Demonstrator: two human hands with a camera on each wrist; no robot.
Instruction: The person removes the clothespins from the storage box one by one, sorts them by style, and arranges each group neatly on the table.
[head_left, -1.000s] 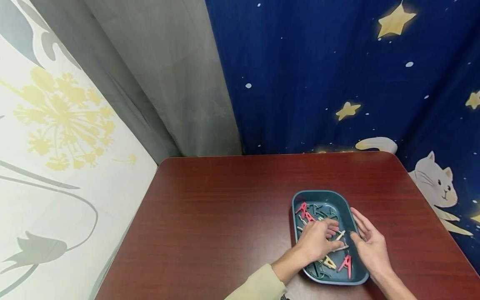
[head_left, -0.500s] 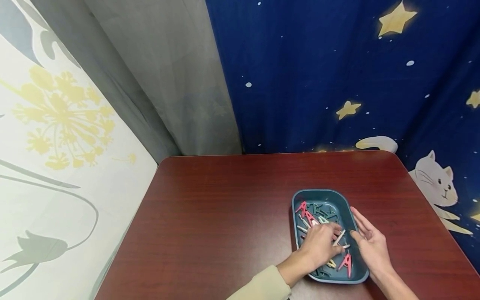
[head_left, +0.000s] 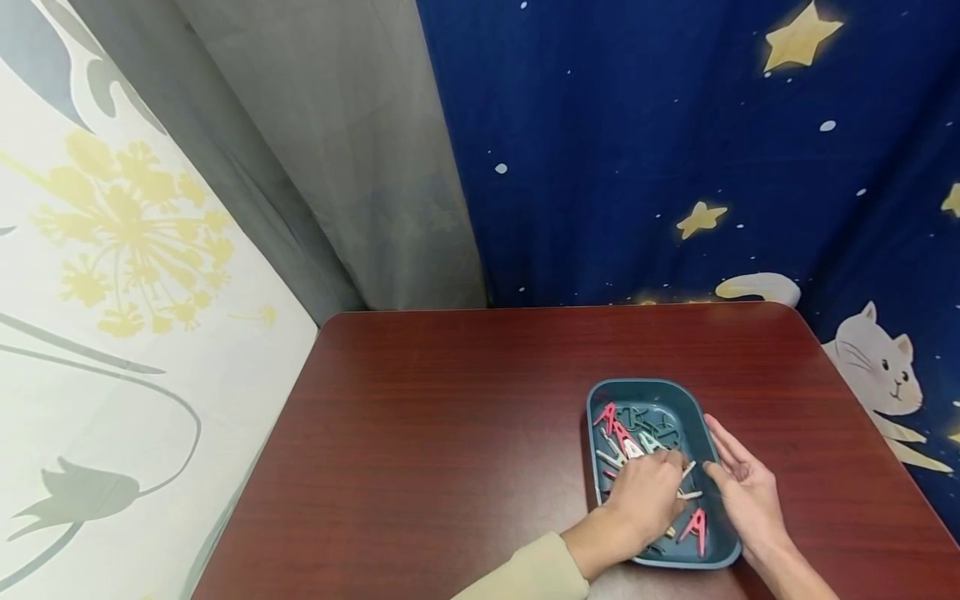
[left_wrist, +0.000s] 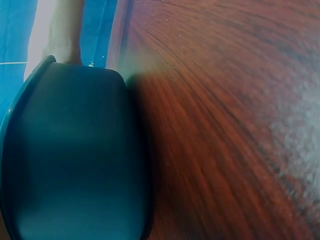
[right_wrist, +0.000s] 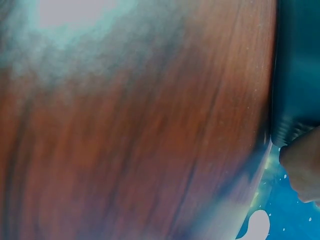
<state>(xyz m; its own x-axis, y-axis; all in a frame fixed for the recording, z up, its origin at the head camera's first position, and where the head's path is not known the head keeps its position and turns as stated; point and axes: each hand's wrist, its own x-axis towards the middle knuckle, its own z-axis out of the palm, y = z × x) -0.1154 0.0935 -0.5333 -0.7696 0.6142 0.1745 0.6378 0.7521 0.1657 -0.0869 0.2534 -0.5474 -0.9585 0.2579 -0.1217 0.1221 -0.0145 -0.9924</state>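
A blue-green plastic tray stands on the table's right half, holding several clothespins. A pink clothespin lies near its front end, others at its back left, including a pale green clothespin. My left hand reaches in from the left, fingers bent down among pale clothespins. The back of that hand hides its fingertips, so I cannot tell whether they pinch one. My right hand grips the tray's right side, thumb at the rim and fingers along the outer wall. In the left wrist view the tray's outer wall fills the left side.
Around the tray stretches a reddish-brown wooden table. Behind it hang a grey curtain and a blue star-patterned curtain. A white patterned panel borders the table's left side.
My left hand has sunk deeper among the clothespins and moved slightly right, its fingers more bent. More clothespins show at the tray's back left. My right hand keeps its hold on the tray.
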